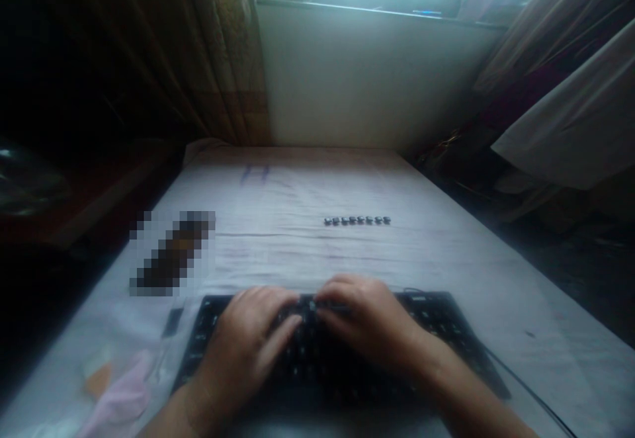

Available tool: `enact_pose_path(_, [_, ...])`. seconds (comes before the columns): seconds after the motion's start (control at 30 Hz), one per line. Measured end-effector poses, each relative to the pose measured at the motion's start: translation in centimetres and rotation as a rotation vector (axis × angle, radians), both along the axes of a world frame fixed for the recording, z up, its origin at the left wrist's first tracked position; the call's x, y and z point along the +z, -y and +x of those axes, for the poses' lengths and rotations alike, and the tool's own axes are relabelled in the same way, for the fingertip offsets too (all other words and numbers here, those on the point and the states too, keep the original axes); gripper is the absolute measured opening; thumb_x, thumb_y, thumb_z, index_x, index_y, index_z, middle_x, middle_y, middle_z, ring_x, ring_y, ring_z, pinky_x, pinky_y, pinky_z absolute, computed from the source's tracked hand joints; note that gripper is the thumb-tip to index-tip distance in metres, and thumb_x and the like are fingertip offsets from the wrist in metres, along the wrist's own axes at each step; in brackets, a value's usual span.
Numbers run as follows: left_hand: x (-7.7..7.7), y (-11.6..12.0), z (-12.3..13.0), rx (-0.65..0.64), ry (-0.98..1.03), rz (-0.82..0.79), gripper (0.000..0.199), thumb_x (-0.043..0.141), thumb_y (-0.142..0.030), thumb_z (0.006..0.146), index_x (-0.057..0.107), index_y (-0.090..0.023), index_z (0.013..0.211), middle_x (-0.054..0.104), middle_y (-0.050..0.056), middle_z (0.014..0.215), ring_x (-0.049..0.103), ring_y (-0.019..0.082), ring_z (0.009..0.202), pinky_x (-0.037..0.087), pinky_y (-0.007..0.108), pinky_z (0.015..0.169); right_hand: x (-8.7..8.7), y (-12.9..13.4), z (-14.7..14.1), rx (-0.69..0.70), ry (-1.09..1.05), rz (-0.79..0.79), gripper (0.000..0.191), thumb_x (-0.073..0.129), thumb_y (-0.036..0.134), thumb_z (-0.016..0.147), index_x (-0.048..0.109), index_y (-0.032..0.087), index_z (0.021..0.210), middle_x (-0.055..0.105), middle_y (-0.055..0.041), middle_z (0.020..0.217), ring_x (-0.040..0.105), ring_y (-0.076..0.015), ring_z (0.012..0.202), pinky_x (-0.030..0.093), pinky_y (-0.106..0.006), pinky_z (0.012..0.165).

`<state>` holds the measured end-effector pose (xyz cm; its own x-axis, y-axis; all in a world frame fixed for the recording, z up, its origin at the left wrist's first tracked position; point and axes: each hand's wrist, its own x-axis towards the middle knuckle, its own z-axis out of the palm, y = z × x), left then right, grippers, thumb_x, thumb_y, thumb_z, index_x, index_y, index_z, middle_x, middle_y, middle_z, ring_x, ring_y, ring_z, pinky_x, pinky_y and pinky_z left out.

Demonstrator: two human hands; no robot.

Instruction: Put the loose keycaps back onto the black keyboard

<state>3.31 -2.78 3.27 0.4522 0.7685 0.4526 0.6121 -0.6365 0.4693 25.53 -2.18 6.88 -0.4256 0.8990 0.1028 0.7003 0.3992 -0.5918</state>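
Note:
A black keyboard (307, 372) lies at the near side of a table covered with a pale cloth (288, 206). Over its left half is my left hand (253, 332), thumb apart from the other fingers, fingertips near the upper middle keys. My right hand (360, 306) rests over the upper middle from the other side, its fingertips close to the left ones. Both hands look slightly blurred, and whether the fingertips press any key cannot be made out. Beyond the hands, several small shiny dark pieces (357, 220) stand in a row.
A blurred-out dark object (173, 253) lies on the left, with a small dark item (172, 322) and pink cloth (124, 392) nearer. A cable (528, 388) runs off right. Curtains (218, 61) and a pale wall (367, 81) stand behind the table.

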Motion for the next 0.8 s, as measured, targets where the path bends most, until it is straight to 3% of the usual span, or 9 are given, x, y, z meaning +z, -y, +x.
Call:
enact_pose_path(0.2, [-0.1,-0.6,-0.6,0.037,-0.112,0.065,0.016,0.053,-0.027,0.094,0.064,-0.025,0.105,0.069,0.002,0.101,0.064,0.02,0.094,0.05,0.037,0.083,-0.8,-1.2,1.2,-0.159,0.078,-0.067,0.01,0.069,0.02,0.083,0.076,0.023,0.089,0.071,-0.003,0.087,0.066,-0.0175,0.078,0.05,-0.03,0.072])
enact_pose_path(0.5, [0.1,0.8,0.8,-0.065,-0.138,0.188,0.018,0.05,-0.023,0.095,0.068,-0.023,0.098,0.069,0.003,0.094,0.062,0.02,0.09,0.047,0.036,0.084,-1.6,-0.7,-0.3,-0.109,0.068,-0.116,0.009,0.071,0.02,0.082,0.077,0.022,0.088,0.07,-0.0029,0.086,0.065,-0.0172,0.08,0.049,-0.028,0.074])
enact_pose_path(0.8, [-0.4,0.9,0.8,-0.038,-0.221,0.208,0.025,0.05,-0.024,0.094,0.067,-0.022,0.112,0.069,0.006,0.105,0.061,0.023,0.1,0.05,0.039,0.088,-2.2,-0.7,-0.5,-0.093,0.088,-0.071,0.011,0.069,0.02,0.083,0.077,0.022,0.09,0.071,-0.0035,0.086,0.066,-0.0168,0.078,0.05,-0.026,0.072])
